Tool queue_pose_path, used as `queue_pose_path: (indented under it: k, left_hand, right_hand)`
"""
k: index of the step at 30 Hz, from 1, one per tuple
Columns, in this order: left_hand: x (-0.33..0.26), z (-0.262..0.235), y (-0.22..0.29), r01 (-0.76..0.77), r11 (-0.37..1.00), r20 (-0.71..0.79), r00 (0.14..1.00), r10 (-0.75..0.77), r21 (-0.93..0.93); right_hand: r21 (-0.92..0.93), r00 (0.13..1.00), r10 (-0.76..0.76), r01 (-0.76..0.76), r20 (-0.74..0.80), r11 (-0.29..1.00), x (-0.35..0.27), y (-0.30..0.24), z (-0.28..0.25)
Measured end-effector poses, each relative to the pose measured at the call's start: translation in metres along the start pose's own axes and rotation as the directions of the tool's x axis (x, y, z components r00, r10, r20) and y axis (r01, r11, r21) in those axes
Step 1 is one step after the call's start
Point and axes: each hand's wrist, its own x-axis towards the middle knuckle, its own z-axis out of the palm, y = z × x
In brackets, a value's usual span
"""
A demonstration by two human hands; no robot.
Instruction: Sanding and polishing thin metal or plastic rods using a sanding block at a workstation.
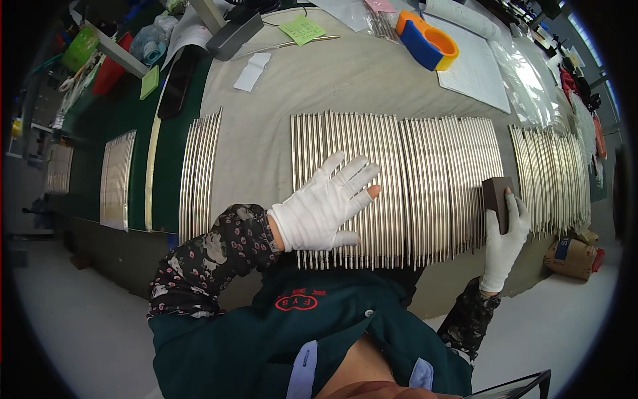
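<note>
Glossy metal rods (425,189); matt brown block (495,197)

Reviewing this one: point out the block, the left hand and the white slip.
Block (496,195): head view, upper part.
Left hand (318,209): head view, gloved back.
White slip (252,72): head view, its middle.

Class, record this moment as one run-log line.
Left hand: gloved, spread over middle rods | Right hand: gloved, holding dark block at those rods' right edge | Around: more rods either side; orange-and-blue object beyond

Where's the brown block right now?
In the head view, the brown block is toward the right, in the right hand, by the right end of the middle metal rods.
</note>
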Motion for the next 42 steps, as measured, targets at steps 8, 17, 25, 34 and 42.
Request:
queue_pose_path:
  k: [8, 17, 25, 34, 42]
  left_hand:
    - [0.027, 0.015, 0.048, -0.315, 0.94, 0.125, 0.936, 0.33, -0.129]
    - [0.036, 0.027, 0.069, -0.476, 0.874, 0.212, 0.868, 0.45, 0.094]
    - [0.019, 0.003, 0.05, -0.407, 0.876, 0.083, 0.894, 0.44, -0.26]
    - [-0.001, -0.006, -0.078, 0.214, 0.913, -0.121, 0.976, -0.183, 0.346]
    - [-0.012, -0.008, -0.073, 0.223, 0.889, -0.094, 0.975, -0.202, 0.4]
  right_hand:
    - [-0.057, 0.996, -0.079, 0.082, 0.05, 0.995, 0.066, -0.004, 0.023]
    - [-0.47, 0.983, 0.167, -0.115, 0.07, 0.875, 0.134, 0.045, 0.082]
    - [0.097, 0.821, -0.561, 0.553, 0.109, 0.827, 0.089, -0.013, 0.052]
    - [0.097, 0.606, -0.737, 0.749, 0.3, 0.656, 0.036, -0.053, 0.069]
    - [0.128, 0.522, -0.781, 0.798, 0.342, 0.589, 0.024, -0.09, 0.071]
